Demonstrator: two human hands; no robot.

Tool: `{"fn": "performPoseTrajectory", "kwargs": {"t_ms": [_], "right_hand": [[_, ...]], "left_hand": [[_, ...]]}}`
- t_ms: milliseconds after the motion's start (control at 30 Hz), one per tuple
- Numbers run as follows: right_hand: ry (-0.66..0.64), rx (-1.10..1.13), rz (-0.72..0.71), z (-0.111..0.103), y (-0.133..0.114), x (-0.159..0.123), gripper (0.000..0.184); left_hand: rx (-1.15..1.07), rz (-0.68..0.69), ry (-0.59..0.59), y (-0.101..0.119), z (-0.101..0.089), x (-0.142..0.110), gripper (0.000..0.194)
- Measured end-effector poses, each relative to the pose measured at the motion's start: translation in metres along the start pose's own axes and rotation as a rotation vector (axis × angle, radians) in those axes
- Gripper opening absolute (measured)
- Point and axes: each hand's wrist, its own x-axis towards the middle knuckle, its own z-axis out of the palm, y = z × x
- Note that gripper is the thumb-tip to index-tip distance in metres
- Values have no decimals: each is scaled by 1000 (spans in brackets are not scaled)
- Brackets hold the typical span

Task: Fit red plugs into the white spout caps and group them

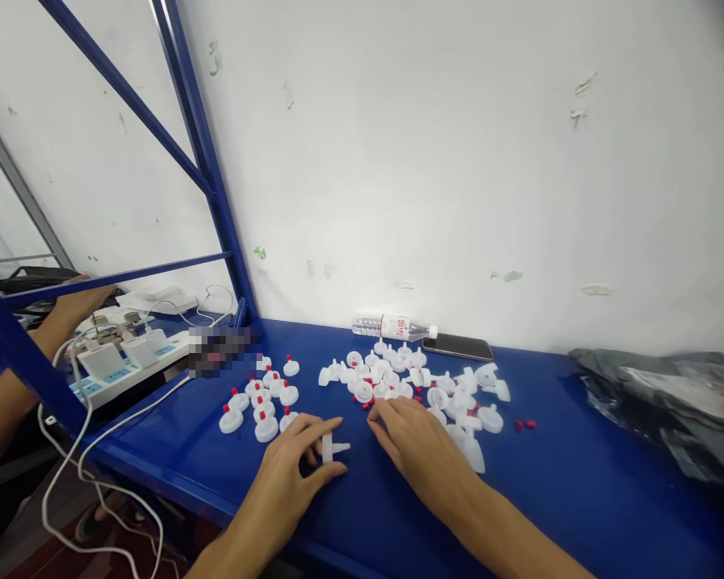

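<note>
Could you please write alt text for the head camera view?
Over a blue table, the left hand holds a white nozzle cap sideways while the right hand reaches to small red tips beside a loose pile of white caps. Red-tipped caps stand at left; a clear bottle and phone lie behind.

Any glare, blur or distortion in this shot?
Head view: a soft glow on the wall, upper-right corner dark, wide-angle stretching toward the edges, fine detail faint on the white caps, pixelated patch beside the power strip.
</note>
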Motion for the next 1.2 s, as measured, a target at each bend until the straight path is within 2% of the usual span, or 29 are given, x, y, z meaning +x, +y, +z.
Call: {"fn": "performPoseTrajectory", "kwargs": {"t_ms": [100, 200, 333, 467, 600, 700, 867, 967, 1200], "right_hand": [[-29, 294, 95, -8, -8, 0, 13], [4, 550, 155, -13, -13, 3, 15], [93, 706, 294, -14, -10, 9, 23], [37, 838, 384, -12, -9, 11, 15], [-44, 895, 377, -7, -16, 9, 17], [-28, 881, 355, -4, -20, 8, 16], [-9, 815, 297, -1, -23, 7, 13], [-24, 788, 273, 1, -22, 7, 15], [-106, 1022, 468, 12, -13, 8, 8]], "left_hand": [[-30, 6, -36, 3, -2, 1, 28], [-88, 2, -84, 8, -2, 8, 22], [-87, 2, -140, 12, 1, 19, 19], [-78, 15, -156, 10, 3, 24, 16], [-88, 16, -179, 8, 4, 22, 15], [-101, 25, -197, 9, 3, 21, 17], [-116, 31, -214, 6, 4, 20, 44], [-109, 31, -214, 3, 5, 19, 50], [-78, 79, -152, 6, 6, 17, 51]]}}
